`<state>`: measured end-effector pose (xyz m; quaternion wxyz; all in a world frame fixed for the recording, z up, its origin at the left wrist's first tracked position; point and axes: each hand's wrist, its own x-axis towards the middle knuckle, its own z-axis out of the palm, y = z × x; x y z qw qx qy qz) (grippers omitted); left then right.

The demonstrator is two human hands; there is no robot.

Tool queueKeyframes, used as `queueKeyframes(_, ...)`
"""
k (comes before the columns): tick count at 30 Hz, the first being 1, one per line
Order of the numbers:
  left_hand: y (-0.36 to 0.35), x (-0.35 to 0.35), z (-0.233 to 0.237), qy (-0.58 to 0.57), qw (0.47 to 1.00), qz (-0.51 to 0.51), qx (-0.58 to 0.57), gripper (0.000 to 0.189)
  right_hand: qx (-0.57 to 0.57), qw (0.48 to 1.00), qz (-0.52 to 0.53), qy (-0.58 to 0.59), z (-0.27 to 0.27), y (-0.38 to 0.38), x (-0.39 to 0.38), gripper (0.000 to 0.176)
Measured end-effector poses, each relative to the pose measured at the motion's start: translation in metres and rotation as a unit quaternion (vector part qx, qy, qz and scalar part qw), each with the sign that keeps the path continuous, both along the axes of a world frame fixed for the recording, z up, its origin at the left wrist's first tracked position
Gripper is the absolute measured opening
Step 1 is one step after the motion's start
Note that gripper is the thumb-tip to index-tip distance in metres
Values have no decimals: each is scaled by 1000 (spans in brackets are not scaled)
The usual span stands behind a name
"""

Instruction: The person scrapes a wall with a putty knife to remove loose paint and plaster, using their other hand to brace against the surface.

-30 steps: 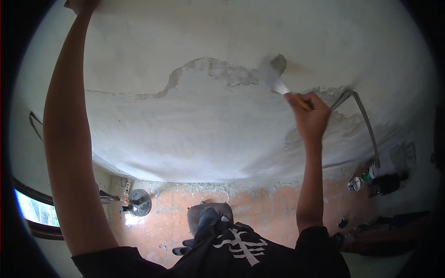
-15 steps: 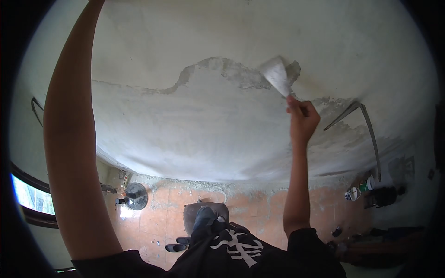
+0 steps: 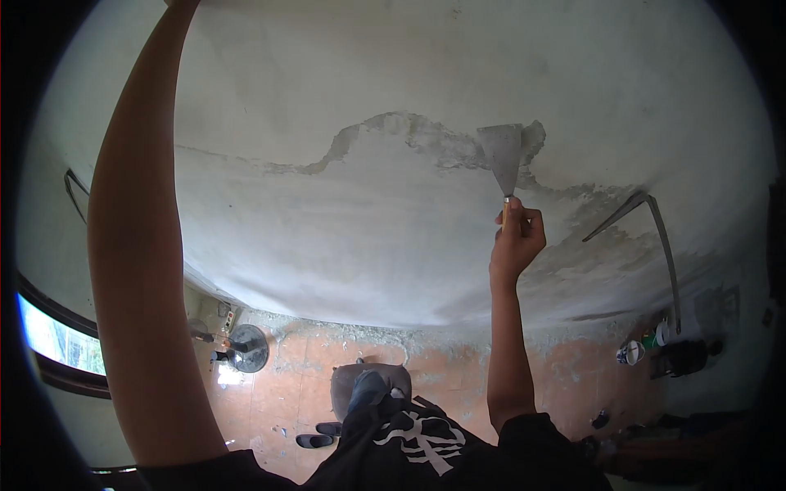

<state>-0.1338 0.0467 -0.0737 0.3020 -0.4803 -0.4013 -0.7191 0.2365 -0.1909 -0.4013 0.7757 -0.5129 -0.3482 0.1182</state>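
The right hand (image 3: 519,237) is closed around the handle of a flat grey metal scraper (image 3: 502,155). Its wide blade points up, over a rough grey bare patch (image 3: 446,146) on the pale, smooth wall (image 3: 368,237). The left hand (image 3: 182,2) is cut off at the top edge, so I cannot tell how open it is or if it holds anything. The long left arm (image 3: 135,229) hides part of the wall. A thin, bent grey strip (image 3: 657,214) is near the right hand. Below, a brown padded seat (image 3: 347,389), two dark slippers (image 3: 315,441) and a round black base (image 3: 249,349) are on the orange tiled floor (image 3: 315,364).
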Motion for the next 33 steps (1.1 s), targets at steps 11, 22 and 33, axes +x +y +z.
queueKeyframes(11, -4, 3, -1, 5, 1000, -21, -7, 52, -27, 999, -21, 15, -8, -20, 11, 27)
queueKeyframes(22, 1, -5, 6, 1, 1000, -7, 14, 52, -18, 999, -29, 3, -8, -10, 16, 26)
queueKeyframes(33, -5, 2, -4, 11, 1000, -10, 5, 50, -14, 998, 43, 47, -28, -14, -28, 27)
